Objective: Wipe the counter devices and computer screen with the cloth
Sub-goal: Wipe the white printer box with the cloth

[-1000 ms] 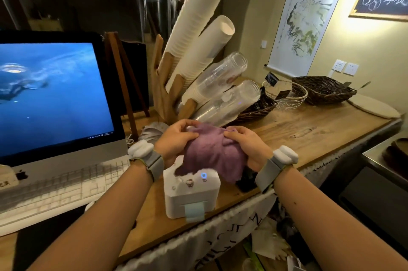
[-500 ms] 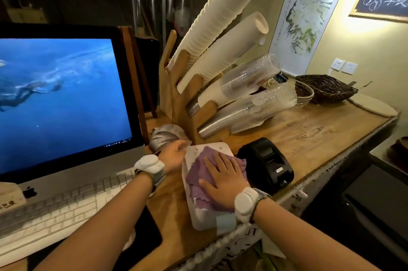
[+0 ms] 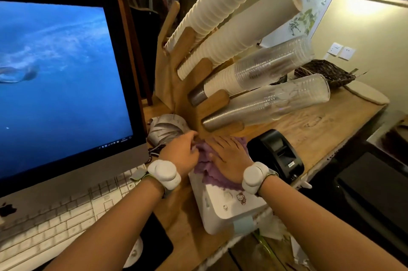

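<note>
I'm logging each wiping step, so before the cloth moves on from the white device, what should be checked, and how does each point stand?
1. Purple cloth lies on the white device: ok.
2. Right hand presses flat on the cloth: ok.
3. Left hand steadies at the cloth's left edge: ok; whether it grips the cloth, cannot tell.
4. Whole top of the device wiped: cannot tell; the near part with stickers lies uncovered.
5. Black printer, next to the right, within reach: ok.
6. Room at the back: not ok; fingertips are close under the wooden cup rack.
</note>
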### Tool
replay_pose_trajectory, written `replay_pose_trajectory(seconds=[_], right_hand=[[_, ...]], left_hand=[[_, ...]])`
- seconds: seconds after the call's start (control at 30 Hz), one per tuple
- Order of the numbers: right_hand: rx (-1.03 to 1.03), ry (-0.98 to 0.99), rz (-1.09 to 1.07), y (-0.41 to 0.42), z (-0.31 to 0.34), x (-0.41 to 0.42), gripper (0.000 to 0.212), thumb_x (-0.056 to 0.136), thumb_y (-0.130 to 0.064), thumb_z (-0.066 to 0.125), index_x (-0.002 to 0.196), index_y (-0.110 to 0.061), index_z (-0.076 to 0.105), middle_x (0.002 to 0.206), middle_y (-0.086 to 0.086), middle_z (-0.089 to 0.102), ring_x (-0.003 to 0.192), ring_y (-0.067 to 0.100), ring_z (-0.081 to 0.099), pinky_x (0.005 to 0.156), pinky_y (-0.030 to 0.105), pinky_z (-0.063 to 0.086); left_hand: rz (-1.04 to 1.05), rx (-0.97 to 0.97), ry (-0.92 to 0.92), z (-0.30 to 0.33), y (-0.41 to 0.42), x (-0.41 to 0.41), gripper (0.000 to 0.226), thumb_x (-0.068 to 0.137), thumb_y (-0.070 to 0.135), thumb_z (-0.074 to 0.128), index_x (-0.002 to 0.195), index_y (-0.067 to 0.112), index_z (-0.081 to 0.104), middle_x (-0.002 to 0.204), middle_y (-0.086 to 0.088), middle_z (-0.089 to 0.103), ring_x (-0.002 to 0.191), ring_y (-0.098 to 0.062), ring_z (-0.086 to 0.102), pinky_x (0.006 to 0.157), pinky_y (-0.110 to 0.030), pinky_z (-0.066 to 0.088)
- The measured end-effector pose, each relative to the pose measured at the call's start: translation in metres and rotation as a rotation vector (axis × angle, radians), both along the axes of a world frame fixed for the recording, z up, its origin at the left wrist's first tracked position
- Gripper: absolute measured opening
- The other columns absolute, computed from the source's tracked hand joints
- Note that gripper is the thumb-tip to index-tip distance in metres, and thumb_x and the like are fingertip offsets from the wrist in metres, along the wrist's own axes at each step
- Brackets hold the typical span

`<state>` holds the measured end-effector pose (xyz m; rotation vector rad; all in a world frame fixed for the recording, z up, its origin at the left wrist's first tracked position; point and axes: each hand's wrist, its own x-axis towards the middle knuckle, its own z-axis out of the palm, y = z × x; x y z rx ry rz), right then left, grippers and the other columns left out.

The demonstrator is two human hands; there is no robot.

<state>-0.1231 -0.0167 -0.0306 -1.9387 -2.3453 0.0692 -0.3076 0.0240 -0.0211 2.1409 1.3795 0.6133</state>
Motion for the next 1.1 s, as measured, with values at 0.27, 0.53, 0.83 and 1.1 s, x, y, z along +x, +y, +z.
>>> replay_pose_trajectory(seconds=[0.27, 0.53, 0.83, 1.1], right_hand=[[-0.049, 0.29, -0.11, -0.026, -0.006, 0.052, 0.05, 0.104, -0.026, 0.035, 0.153, -0.02, 0.025, 0.161, 0.0, 0.02, 0.147, 0.019, 0.019, 0.119, 0.026, 0.011], [0.196, 0.775, -0.293, -0.046, 0.029, 0.04, 0.029, 0.103, -0.025, 0.04, 0.123, -0.036, 0.058, 0.114, -0.017, 0.064, 0.106, -0.004, 0.058, 0.089, 0.019, 0.045], [0.093, 0.213, 0.054, -0.097, 0.021, -0.026, 0.034, 0.096, -0.044, 0.031, 0.126, -0.045, 0.045, 0.134, -0.016, 0.046, 0.122, 0.01, 0.039, 0.109, 0.035, 0.024], [0.081, -0.046, -0.197, -0.069, 0.011, 0.02, 0.062, 0.094, -0.054, 0.01, 0.147, -0.031, 0.034, 0.133, 0.005, 0.043, 0.116, 0.024, 0.044, 0.1, 0.036, 0.035]], left_hand=[[-0.099, 0.085, 0.183, 0.005, -0.001, 0.001, 0.039, 0.089, 0.043, 0.057, 0.124, 0.025, 0.06, 0.124, 0.004, 0.055, 0.112, -0.019, 0.056, 0.09, -0.041, 0.052], [-0.098, 0.062, 0.182, 0.004, 0.002, -0.004, 0.041, 0.089, 0.042, 0.06, 0.127, 0.027, 0.061, 0.128, 0.006, 0.056, 0.114, -0.018, 0.056, 0.093, -0.037, 0.052], [-0.086, 0.045, 0.196, 0.007, 0.006, -0.004, 0.04, 0.085, 0.041, 0.065, 0.122, 0.028, 0.065, 0.13, 0.006, 0.057, 0.116, -0.019, 0.056, 0.095, -0.039, 0.051], [-0.09, 0.026, 0.204, 0.008, 0.009, -0.004, 0.042, 0.084, 0.045, 0.066, 0.123, 0.029, 0.065, 0.133, 0.008, 0.057, 0.114, -0.015, 0.058, 0.092, -0.036, 0.052]])
